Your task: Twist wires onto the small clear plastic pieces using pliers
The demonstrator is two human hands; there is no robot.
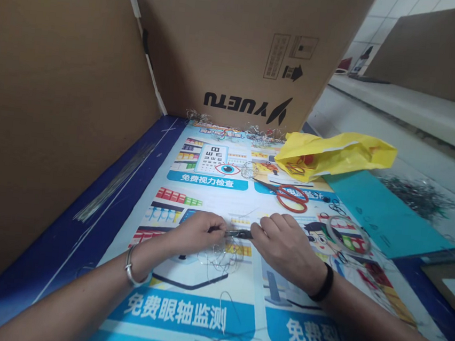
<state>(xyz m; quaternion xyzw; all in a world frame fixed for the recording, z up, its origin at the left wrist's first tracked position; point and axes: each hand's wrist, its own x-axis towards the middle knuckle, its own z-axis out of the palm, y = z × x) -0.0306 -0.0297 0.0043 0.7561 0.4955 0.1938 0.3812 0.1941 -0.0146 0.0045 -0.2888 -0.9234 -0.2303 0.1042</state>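
Observation:
My left hand (197, 233) and my right hand (284, 245) meet over the printed poster (198, 307) on the table. Both pinch the ends of a short dark bundle of thin wire (239, 234) held level between them. Loose clear wire loops (221, 258) hang and lie under the left hand. A silver bangle sits on my left wrist, a black band on my right.
Red-handled scissors (291, 197) lie beyond my right hand. A yellow plastic bag (333, 154) lies behind them. A coil of wire (348, 234) rests at the right. Cardboard walls (57, 95) close the left and back. Straight wires (114, 181) lie along the left wall.

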